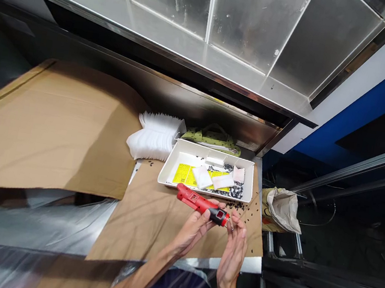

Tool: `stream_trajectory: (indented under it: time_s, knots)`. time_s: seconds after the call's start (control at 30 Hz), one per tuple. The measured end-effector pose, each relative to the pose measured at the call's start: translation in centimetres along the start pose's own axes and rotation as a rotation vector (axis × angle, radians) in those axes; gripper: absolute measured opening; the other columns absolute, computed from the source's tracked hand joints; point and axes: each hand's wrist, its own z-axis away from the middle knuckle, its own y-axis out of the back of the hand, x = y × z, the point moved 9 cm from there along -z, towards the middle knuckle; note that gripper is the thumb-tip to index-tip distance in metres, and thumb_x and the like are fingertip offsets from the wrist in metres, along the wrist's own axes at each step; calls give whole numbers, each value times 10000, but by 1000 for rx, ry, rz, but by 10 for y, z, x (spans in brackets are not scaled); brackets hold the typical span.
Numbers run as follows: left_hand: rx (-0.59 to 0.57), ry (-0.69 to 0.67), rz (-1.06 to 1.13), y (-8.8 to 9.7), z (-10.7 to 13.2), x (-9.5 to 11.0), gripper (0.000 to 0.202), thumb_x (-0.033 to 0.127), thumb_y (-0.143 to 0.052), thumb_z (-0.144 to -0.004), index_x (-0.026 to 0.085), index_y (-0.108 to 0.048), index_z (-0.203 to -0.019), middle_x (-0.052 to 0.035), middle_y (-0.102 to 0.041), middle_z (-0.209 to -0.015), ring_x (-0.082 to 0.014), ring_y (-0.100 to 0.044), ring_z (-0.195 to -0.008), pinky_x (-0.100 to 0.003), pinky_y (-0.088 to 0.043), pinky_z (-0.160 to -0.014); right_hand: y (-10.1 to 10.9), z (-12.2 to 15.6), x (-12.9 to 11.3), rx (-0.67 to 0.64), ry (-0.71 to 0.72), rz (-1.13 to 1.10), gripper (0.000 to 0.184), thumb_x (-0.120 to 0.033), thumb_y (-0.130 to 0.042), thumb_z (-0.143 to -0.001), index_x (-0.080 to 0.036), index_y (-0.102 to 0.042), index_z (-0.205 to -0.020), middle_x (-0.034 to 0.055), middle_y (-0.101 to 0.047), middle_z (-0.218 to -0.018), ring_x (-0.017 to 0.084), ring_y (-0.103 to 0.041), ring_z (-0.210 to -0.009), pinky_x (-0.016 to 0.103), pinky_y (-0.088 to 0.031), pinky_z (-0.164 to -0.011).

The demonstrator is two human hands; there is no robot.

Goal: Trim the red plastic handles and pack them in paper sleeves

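A red and black handheld tool (195,200) lies across my left hand (194,229), its black end and thin silver metal tip pointing right. My left thumb presses on its side while the fingers close from behind. My right hand (235,245) is cupped at the silver tip, fingertips bent against it; part of the tip is hidden. Just beyond the tool stands a white tray (164,173) with a yellow printed sheet (184,174), white pads (202,177), a pinkish pad (238,173) and many small black pieces (237,190).
Brown cardboard (144,219) covers the worktop, with loose black pieces (237,205) near the tray. White foam sleeves (157,136) and a green patterned bag (211,139) sit behind. A large carton (51,131) fills the left; an open sack (282,209) stands beyond the right edge.
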Motion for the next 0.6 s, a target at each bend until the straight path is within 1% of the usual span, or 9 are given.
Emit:
stream_trajectory:
  time_s: [0.07, 0.13, 0.2, 0.27, 0.33, 0.4, 0.47, 0.53, 0.6]
  knots:
    - [31, -84, -145, 10, -4, 18, 495, 576, -765, -819, 220, -722, -1160, -116, -694, -1300, -306, -591, -1299, -449, -400, -1175, 20, -16, 2, 32, 40, 194, 477, -589, -463, -993, -212, -682, -1188, 115, -613, -1434, 253, -544, -1362, 413, -448, -1113]
    - [49, -176, -436, 16, -11, 42, 432, 552, -752, -828, 219, -756, -1103, -119, -704, -1271, -312, -568, -1308, -442, -359, -1197, 36, -38, 6, -13, 79, 563, 461, -543, -452, -981, -180, -680, -1149, 149, -639, -1374, 266, -592, -1288, 407, -475, -1064]
    - [32, -235, -703, 14, -21, 65, 397, 490, -824, -762, 233, -781, -1061, -114, -731, -1197, -332, -575, -1276, -441, -341, -1199, 45, -59, 17, -113, 92, 887, 384, -461, -462, -949, -175, -699, -1049, 157, -687, -1244, 281, -642, -1171, 415, -491, -1013]
    - [-6, -270, -829, 7, -32, 82, 421, 411, -908, -663, 256, -797, -1038, -105, -748, -1142, -344, -593, -1229, -420, -350, -1184, 48, -72, 32, -212, 71, 1047, 270, -337, -501, -900, -193, -713, -986, 135, -707, -1141, 279, -664, -1070, 412, -495, -967]
    - [-55, -288, -861, -3, -41, 93, 435, 372, -942, -609, 266, -807, -1009, -101, -752, -1128, -342, -611, -1185, -386, -391, -1140, 44, -77, 47, -292, 40, 1130, 208, -219, -550, -842, -210, -719, -963, 108, -715, -1082, 261, -671, -1004, 380, -493, -922]
    - [-93, -254, -839, -10, -49, 96, 416, 393, -936, -619, 258, -804, -989, -89, -756, -1084, -320, -642, -1109, -361, -464, -1046, 34, -75, 63, -369, 8, 1220, 192, -144, -603, -791, -216, -715, -930, 90, -719, -1033, 238, -673, -963, 339, -485, -887]
    - [-107, -147, -724, -12, -54, 92, 443, 462, -924, -625, 232, -785, -977, -63, -751, -967, -282, -674, -967, -337, -527, -897, 25, -72, 77, -417, -20, 1286, 152, -106, -652, -756, -208, -694, -860, 91, -715, -1009, 228, -674, -943, 318, -480, -864]
    - [-105, -46, -598, -12, -55, 85, 515, 583, -873, -659, 207, -756, -991, -46, -732, -892, -239, -681, -828, -313, -543, -761, 20, -71, 85, -431, -35, 1314, 106, -96, -664, -761, -200, -655, -778, 104, -705, -998, 230, -684, -911, 326, -486, -842]
    - [-97, 31, -470, -11, -49, 78, 587, 662, -813, -700, 183, -736, -1032, -68, -736, -937, -204, -678, -742, -300, -540, -687, 18, -72, 87, -421, -31, 1295, 127, -119, -651, -792, -199, -606, -705, 107, -695, -945, 235, -699, -839, 349, -502, -814]
